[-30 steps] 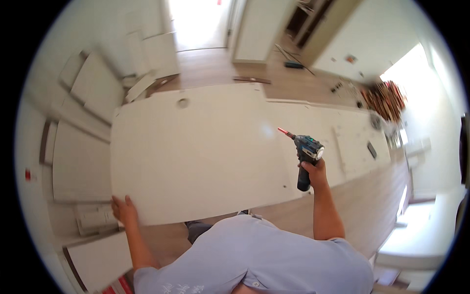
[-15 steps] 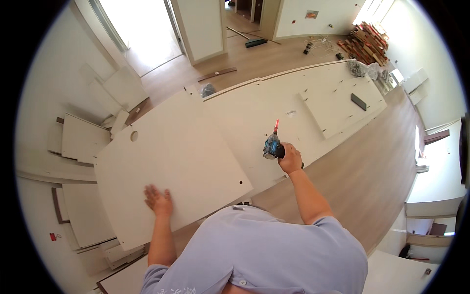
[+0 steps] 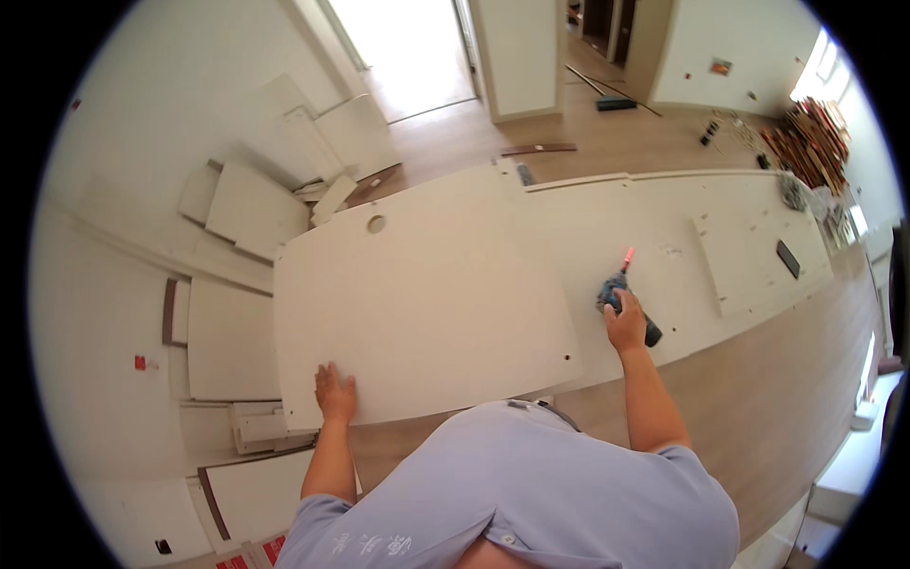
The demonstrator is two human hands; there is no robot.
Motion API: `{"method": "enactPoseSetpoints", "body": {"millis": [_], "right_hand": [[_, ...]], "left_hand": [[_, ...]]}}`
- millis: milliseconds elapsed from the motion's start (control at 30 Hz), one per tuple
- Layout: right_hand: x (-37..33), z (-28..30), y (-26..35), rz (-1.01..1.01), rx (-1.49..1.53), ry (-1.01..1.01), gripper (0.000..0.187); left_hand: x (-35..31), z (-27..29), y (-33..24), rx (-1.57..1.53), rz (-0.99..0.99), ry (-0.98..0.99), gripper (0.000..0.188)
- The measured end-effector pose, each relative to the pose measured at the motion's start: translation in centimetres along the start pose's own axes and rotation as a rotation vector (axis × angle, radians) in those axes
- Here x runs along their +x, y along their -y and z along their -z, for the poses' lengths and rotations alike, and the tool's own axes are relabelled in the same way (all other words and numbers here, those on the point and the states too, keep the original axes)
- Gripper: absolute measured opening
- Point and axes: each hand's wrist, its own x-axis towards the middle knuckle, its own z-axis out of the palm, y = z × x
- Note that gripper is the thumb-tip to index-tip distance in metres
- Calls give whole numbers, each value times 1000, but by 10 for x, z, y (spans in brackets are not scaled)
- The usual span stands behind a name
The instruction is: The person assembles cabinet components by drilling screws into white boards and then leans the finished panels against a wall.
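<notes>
My left hand [image 3: 335, 394] lies with its fingers spread on the near left part of a large white panel [image 3: 427, 303], which has a round hole near its far edge. My right hand [image 3: 626, 322] is closed over the handle of a blue and black cordless drill [image 3: 613, 289]. A red-tipped bit points away from me, and the dark battery end shows to the right of my wrist. The drill is turned on its side, low over or on a longer white panel [image 3: 588, 228] partly beneath the large one.
On the long panel's right end rests a smaller white board [image 3: 739, 275] with a dark flat block [image 3: 788, 258]. White boards [image 3: 232, 337] lean along the left wall. A broom [image 3: 616, 103] and a pile of wood strips [image 3: 810, 142] are at the back.
My view has turned left, so the room appears shifted right. The drill has tipped onto its side in my right hand, showing its battery end. My left hand stays on the large panel.
</notes>
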Motion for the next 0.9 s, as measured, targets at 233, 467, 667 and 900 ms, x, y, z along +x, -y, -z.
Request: {"method": "enactPoseSetpoints", "body": {"millis": [233, 467, 667, 900], "right_hand": [[-22, -59, 93, -333, 181, 311, 70], [4, -46, 143, -635, 116, 485, 82], [-26, -40, 153, -468, -191, 329, 81], [-114, 23, 120, -375, -35, 22, 65]], "left_hand": [[47, 17, 185, -277, 459, 58, 82], [112, 16, 217, -710, 402, 125, 80], [105, 26, 232, -550, 365, 28, 82], [8, -1, 225, -872, 514, -146, 74]]}}
